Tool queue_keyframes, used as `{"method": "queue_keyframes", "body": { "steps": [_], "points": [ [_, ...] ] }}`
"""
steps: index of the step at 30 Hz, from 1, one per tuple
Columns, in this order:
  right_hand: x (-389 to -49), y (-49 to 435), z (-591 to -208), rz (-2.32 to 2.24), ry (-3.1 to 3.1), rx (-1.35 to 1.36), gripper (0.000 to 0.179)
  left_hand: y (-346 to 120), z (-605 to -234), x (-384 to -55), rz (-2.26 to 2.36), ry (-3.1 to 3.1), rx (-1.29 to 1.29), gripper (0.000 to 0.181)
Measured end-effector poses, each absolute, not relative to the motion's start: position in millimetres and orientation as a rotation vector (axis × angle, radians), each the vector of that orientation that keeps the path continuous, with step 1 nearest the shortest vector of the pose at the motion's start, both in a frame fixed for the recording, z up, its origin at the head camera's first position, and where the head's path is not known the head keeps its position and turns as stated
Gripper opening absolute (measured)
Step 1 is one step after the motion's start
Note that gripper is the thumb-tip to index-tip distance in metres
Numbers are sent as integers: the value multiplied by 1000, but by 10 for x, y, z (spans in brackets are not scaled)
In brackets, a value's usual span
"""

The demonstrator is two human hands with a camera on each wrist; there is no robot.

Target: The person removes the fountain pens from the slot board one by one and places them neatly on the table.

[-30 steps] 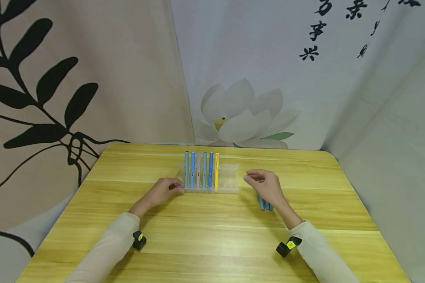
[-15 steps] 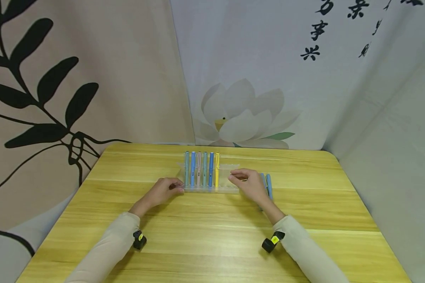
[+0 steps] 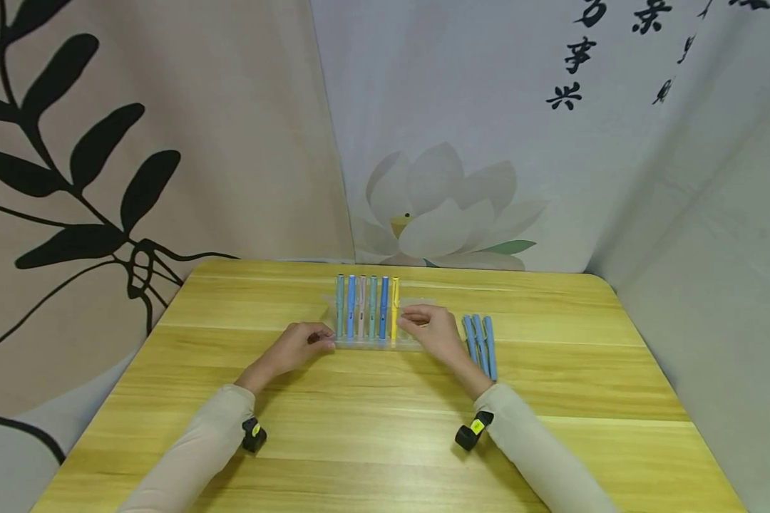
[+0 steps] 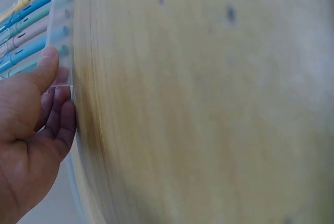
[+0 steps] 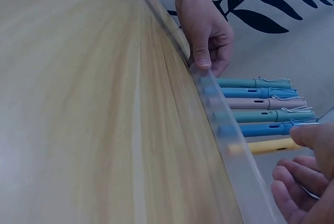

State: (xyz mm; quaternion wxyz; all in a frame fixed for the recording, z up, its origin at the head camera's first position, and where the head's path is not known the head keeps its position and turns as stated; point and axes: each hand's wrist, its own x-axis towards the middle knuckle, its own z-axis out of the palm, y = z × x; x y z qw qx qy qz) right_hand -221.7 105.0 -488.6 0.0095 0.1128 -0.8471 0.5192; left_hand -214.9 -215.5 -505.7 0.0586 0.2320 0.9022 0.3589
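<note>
Wood-grain bench (image 3: 359, 456): right hand (image 3: 433, 332) has shifted left off three blue pens (image 3: 481, 345), now uncovered, to beside the yellow pen (image 3: 394, 306), last of six in the clear rack (image 3: 372, 345). Right fingers bent, grip unclear; left hand (image 3: 303, 345), unmoved, pinches the rack's left end.

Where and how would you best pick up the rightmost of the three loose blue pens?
Probably pinch the rightmost pen mid-barrel, from above and the right: it lies on the table, open on that side, with the middle pen close on its left.
</note>
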Motion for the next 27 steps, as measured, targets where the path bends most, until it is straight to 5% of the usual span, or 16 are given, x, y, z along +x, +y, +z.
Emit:
{"method": "queue_keyframes", "body": {
  "steps": [27],
  "points": [
    [-2325,864,-4953,1563,-2597,316,25,-2149,-5049,-2142,1098,2721,699,22]
  ]
}}
